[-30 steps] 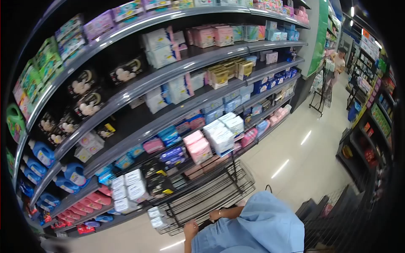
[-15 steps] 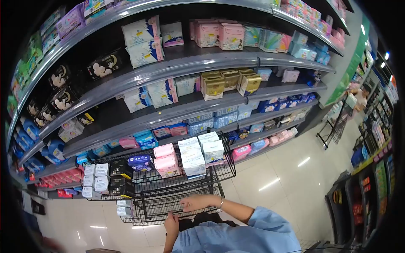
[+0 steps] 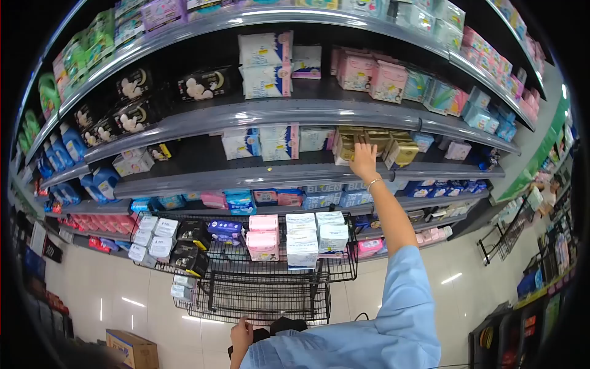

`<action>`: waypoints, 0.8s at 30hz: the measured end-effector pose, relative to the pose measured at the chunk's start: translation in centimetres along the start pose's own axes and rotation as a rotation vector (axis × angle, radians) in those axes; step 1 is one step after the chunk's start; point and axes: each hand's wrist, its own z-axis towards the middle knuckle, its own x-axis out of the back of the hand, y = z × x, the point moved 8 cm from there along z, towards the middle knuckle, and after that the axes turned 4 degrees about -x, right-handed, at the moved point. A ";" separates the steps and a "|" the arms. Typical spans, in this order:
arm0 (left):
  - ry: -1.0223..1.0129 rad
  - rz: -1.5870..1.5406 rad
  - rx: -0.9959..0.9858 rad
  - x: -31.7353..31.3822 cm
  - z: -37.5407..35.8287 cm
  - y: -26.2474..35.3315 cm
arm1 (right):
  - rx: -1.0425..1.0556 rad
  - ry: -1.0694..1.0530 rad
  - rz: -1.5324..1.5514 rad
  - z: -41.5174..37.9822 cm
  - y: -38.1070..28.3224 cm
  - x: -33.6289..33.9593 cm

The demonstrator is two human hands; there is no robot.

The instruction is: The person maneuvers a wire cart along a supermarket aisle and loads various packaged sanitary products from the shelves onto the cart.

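My right hand [image 3: 364, 161] reaches up to the middle shelf and touches the front of the gold packs [image 3: 345, 146], its fingers bent over their upper part. A second group of gold packs [image 3: 401, 153] stands just right of it. Low in the view, my left hand [image 3: 241, 334] is near the front edge of the wire cart [image 3: 264, 295], its fingers curled; what they hold, if anything, is hidden. On the cart's upper rack stand pink packs [image 3: 263, 238], white packs [image 3: 302, 249], a purple pack [image 3: 225, 229] and black packs [image 3: 190, 257].
Shelves [image 3: 295, 107] of packaged goods curve across the view. Blue bottles [image 3: 72, 142] stand at the left. A cardboard box [image 3: 131, 349] sits on the floor at the lower left. Another wire cart [image 3: 507, 236] and a person [image 3: 546, 195] are at the right.
My right hand has risen from over the cart to the gold packs on the shelf. My left hand has shifted slightly down and left. The view has turned, showing the cardboard box.
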 end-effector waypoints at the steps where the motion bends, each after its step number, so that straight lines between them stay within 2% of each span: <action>1: -0.004 -0.012 0.039 0.2 -0.9 -0.5 | -0.015 -0.021 -0.035 -0.2 0.1 -0.8; 2: -0.007 -0.026 0.080 0.3 -2.1 -0.7 | -0.027 -0.043 -0.071 -0.5 0.1 -1.5; 6: -0.007 0.014 0.175 1.0 -5.1 -1.1 | 0.004 0.167 0.021 -2.5 -1.8 2.6; 7: -0.012 -0.008 0.186 0.7 -5.5 -1.4 | 0.002 0.141 0.022 -3.0 -2.1 3.6; 10: -0.041 -0.081 0.115 -0.7 -5.4 -0.8 | 0.170 0.212 -0.040 -4.3 -2.2 4.3; 12: -0.004 -0.047 0.007 -1.4 -4.5 -0.4 | 0.232 0.214 0.107 -5.1 -2.6 5.4; 14: 0.034 -0.045 -0.071 -1.3 -4.0 -0.1 | 0.313 0.248 0.276 -5.9 -6.0 9.6; 16: -0.065 -0.009 -0.104 -1.6 -3.3 -0.5 | 0.476 0.299 0.322 -7.7 -11.5 14.8; 18: -0.024 -0.079 -0.191 -1.3 -2.7 -1.5 | 0.595 0.213 0.538 -10.2 -17.2 19.0; 20: 0.050 -0.092 -0.248 -0.1 -2.8 -2.7 | 0.808 0.246 0.602 -14.7 -23.2 22.6; 22: 0.013 -0.157 -0.205 0.1 -2.8 -5.3 | 1.278 0.002 0.545 -20.0 -29.4 24.6; 24: -0.036 -0.394 -0.098 2.3 -2.8 -7.0 | 1.190 -0.347 0.688 -24.4 -36.2 26.4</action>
